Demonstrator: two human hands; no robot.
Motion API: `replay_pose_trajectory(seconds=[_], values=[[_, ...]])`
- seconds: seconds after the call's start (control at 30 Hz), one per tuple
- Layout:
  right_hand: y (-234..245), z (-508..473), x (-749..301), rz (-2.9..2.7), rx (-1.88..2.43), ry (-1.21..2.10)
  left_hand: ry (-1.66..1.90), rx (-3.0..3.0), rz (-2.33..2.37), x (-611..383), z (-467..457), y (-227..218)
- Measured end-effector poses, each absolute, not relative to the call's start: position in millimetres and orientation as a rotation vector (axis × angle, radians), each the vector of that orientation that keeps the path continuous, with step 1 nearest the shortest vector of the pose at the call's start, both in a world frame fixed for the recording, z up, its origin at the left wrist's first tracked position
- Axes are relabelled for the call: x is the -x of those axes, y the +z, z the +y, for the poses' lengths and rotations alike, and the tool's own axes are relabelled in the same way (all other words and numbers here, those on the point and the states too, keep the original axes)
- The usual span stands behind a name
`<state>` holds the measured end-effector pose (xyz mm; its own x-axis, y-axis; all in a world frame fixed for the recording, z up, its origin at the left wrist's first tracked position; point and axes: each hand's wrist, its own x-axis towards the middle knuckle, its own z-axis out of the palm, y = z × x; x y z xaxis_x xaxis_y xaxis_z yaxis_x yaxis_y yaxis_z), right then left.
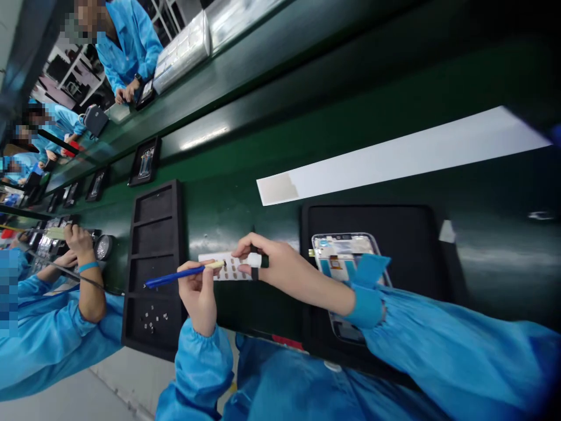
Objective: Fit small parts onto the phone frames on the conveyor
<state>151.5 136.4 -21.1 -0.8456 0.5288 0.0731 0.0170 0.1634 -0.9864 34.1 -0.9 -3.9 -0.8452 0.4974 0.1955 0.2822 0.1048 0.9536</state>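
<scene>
My left hand [199,295] is closed around a blue pen-like tool [175,275], whose pale tip touches a small white sheet [225,266] dotted with small brown pieces. My right hand [269,263] pinches the other end of that sheet and wears a white and black finger cot. My right forearm crosses an opened phone frame [344,254], which lies on a black mat [394,228]. Part of the phone is hidden by my blue sleeve.
A black compartment tray [153,234] stands to the left, with several tiny parts [153,321] in its near section. A long white strip [394,155] lies on the green belt. A co-worker's hands [76,240] work at far left; other people in blue sit across the line.
</scene>
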Motion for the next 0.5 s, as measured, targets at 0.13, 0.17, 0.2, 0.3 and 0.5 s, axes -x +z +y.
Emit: replay_pose_trajectory(seconds=[0.13,0.17,0.2,0.3,0.5], values=[[-8.9,132.3,-168.6,-1.580,0.595,1.939,1.920,-1.148,2.171,-56.3,17.3,-2.0],[-6.7,131.7,-172.7,-1.540,0.623,1.928,1.918,-1.254,2.158,-60.7,21.9,-2.3],[-4.8,131.3,-176.6,-1.514,0.656,1.900,1.909,-1.356,2.136,-64.6,26.4,-2.5],[-0.3,132.6,-187.9,-1.445,0.724,1.799,1.883,-1.572,2.051,-74.2,38.1,-1.4],[-0.1,140.2,-206.6,-1.334,0.771,1.819,1.863,-1.723,1.945,-90.9,52.0,0.3]])
